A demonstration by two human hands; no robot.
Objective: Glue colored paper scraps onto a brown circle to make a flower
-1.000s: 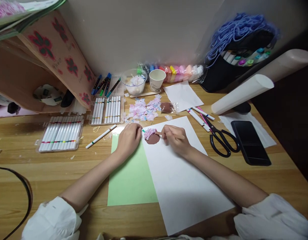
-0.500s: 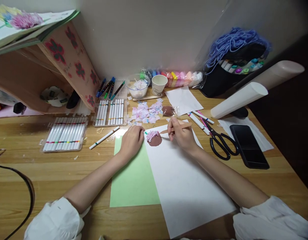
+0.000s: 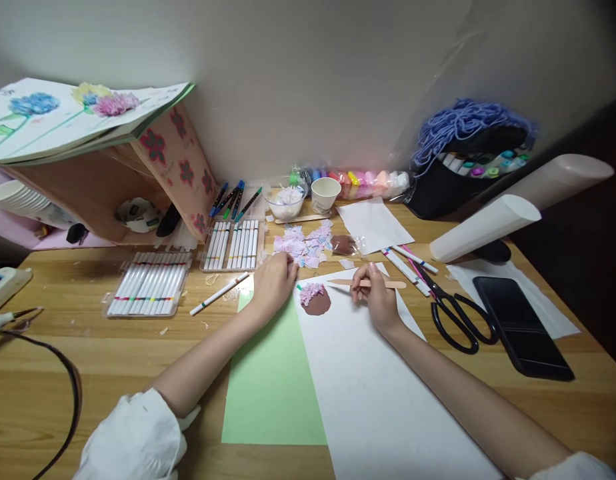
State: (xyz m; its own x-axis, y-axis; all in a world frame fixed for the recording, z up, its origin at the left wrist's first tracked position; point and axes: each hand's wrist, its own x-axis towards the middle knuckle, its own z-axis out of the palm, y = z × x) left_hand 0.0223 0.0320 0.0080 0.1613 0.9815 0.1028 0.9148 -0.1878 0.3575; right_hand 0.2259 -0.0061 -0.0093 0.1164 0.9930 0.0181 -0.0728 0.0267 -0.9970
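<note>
On the white sheet of paper (image 3: 373,400) lies a brown round patch (image 3: 317,305), its upper part covered with crumpled pink-purple paper bits (image 3: 313,293). My right hand (image 3: 375,297) is closed around a flat wooden stick (image 3: 394,285), whose pointed end hovers right of the patch. My left hand (image 3: 274,283) rests by the sheet's upper left corner, over the green paper (image 3: 273,400). Its fingers are curled together, and whatever is under them is hidden. Just beyond it, torn pale purple paper scraps (image 3: 303,245) are spread on the table.
Behind stand a plastic bowl (image 3: 287,204) of scraps, a paper cup (image 3: 326,195) and a bagged brown clay piece (image 3: 343,245). Marker cases (image 3: 151,283) lie left. Scissors (image 3: 458,317), a phone (image 3: 523,327) and a white tube (image 3: 485,229) are right.
The wooden stick in my right hand has drawn away from the patch to the right and lies more level. My left hand stays by the corner. The camera view has tilted up.
</note>
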